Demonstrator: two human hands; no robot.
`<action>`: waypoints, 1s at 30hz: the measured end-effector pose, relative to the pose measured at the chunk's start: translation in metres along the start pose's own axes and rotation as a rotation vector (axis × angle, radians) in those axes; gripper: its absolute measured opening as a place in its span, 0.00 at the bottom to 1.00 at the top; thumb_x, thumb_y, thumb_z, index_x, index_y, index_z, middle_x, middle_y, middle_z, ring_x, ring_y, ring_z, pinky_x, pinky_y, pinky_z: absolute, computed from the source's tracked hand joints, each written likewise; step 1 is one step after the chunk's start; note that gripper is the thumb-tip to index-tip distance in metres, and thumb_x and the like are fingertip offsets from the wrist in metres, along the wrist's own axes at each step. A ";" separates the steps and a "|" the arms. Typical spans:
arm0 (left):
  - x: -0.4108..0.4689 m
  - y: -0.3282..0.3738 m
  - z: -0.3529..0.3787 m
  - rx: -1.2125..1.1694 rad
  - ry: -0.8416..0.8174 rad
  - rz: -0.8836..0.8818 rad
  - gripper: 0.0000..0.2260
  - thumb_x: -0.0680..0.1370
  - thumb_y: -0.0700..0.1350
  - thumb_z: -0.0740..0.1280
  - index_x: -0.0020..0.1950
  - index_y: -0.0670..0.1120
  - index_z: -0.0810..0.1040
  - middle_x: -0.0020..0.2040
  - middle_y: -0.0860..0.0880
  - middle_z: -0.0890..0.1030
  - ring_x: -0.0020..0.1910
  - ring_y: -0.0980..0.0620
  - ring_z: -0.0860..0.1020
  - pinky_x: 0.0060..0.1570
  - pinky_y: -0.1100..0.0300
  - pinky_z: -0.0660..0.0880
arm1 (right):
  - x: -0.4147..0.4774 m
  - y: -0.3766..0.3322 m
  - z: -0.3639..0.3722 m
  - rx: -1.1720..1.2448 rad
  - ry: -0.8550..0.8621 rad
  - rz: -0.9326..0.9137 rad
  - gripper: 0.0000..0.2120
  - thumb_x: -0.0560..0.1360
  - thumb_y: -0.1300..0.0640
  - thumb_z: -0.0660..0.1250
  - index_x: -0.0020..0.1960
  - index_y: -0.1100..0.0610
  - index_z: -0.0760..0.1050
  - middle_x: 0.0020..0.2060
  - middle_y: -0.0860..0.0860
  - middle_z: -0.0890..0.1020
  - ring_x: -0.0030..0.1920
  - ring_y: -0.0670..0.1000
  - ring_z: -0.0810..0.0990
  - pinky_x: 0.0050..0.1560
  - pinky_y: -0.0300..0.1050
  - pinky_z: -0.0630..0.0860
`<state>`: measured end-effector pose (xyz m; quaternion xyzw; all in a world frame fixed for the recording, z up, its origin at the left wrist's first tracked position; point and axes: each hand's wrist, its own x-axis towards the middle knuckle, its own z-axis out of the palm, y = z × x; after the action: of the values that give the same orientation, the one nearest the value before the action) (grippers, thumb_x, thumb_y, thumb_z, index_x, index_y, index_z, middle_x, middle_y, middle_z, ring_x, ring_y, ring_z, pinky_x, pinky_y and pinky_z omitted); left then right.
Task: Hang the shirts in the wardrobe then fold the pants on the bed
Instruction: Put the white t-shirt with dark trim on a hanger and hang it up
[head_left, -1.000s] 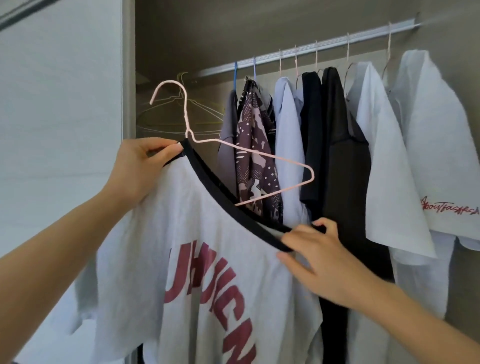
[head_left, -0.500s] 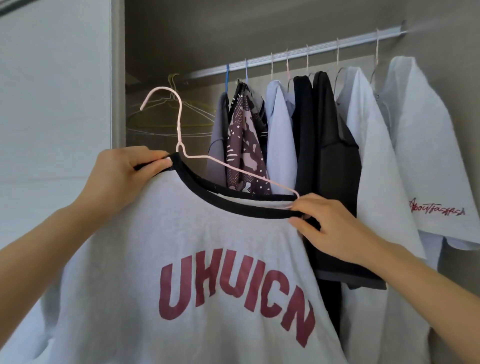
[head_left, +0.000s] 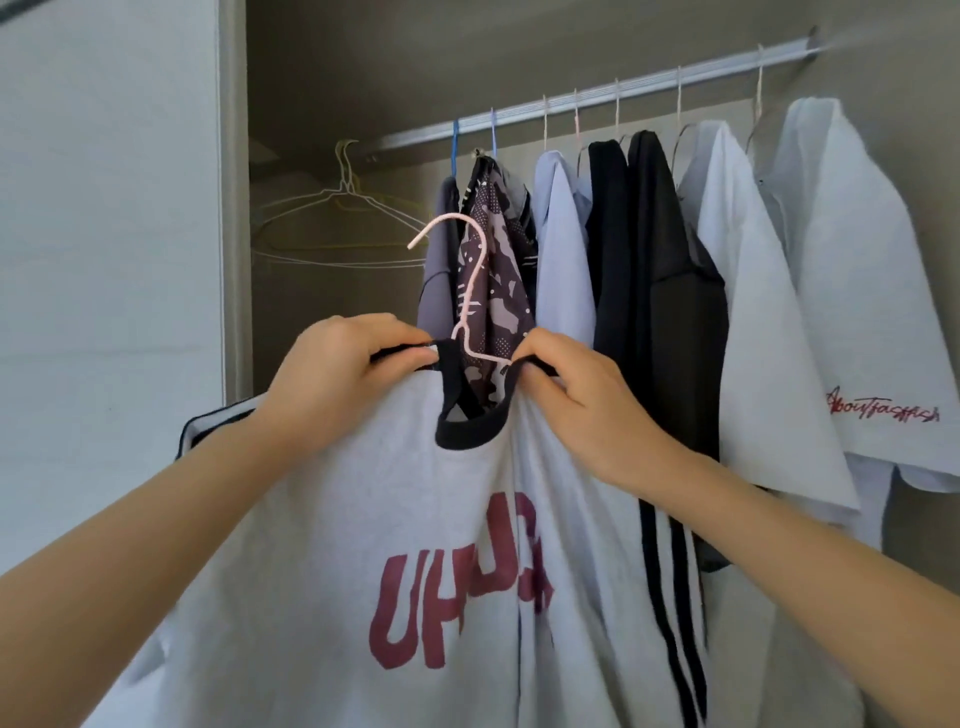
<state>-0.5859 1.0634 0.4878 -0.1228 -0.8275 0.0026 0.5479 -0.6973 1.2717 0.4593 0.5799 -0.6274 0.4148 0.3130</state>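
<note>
A light grey T-shirt (head_left: 332, 519) with a black collar, red letters and black sleeve stripes hangs in front of me. A pink wire hanger (head_left: 470, 291) sits inside it, its hook sticking up out of the neck opening. My left hand (head_left: 337, 374) pinches the collar on the left side of the hook. My right hand (head_left: 582, 400) pinches the collar on the right side, close to the hanger's shoulder. The hook is below the wardrobe rail (head_left: 597, 101) and is not touching it. The pants and the bed are out of view.
Several shirts hang on the rail: a patterned one (head_left: 493, 260), a pale blue one (head_left: 563, 249), black ones (head_left: 654, 291) and white ones (head_left: 841, 291). Bare wire hangers (head_left: 337, 208) hang at the rail's left end. A sliding door (head_left: 109, 208) stands at left.
Both hands have come together at the collar beside the hook. The hanger's shoulders now lie inside the shirt, and the shirt has bunched toward the middle and moved right.
</note>
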 end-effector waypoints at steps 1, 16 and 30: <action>-0.002 -0.002 -0.001 -0.019 -0.002 -0.007 0.13 0.79 0.55 0.66 0.51 0.49 0.85 0.41 0.60 0.81 0.44 0.58 0.78 0.46 0.62 0.74 | 0.000 0.000 -0.002 0.040 0.056 -0.001 0.08 0.80 0.62 0.59 0.46 0.59 0.75 0.40 0.53 0.78 0.43 0.53 0.77 0.45 0.51 0.75; -0.022 -0.040 -0.033 -0.091 0.164 -0.370 0.10 0.79 0.48 0.67 0.39 0.62 0.78 0.43 0.65 0.79 0.43 0.64 0.77 0.39 0.78 0.67 | 0.010 0.025 -0.055 -0.155 0.136 0.046 0.15 0.74 0.59 0.68 0.59 0.48 0.74 0.50 0.41 0.75 0.53 0.45 0.74 0.46 0.36 0.70; -0.028 -0.052 -0.045 -0.107 0.191 -0.439 0.14 0.79 0.48 0.67 0.36 0.63 0.79 0.39 0.60 0.81 0.41 0.61 0.77 0.37 0.77 0.68 | 0.006 0.024 -0.070 -0.052 -0.054 0.244 0.15 0.81 0.55 0.61 0.41 0.64 0.77 0.38 0.61 0.79 0.37 0.52 0.73 0.42 0.46 0.69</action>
<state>-0.5451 1.0015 0.4878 0.0315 -0.7777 -0.1718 0.6038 -0.7280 1.3304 0.4927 0.5018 -0.7120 0.4178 0.2581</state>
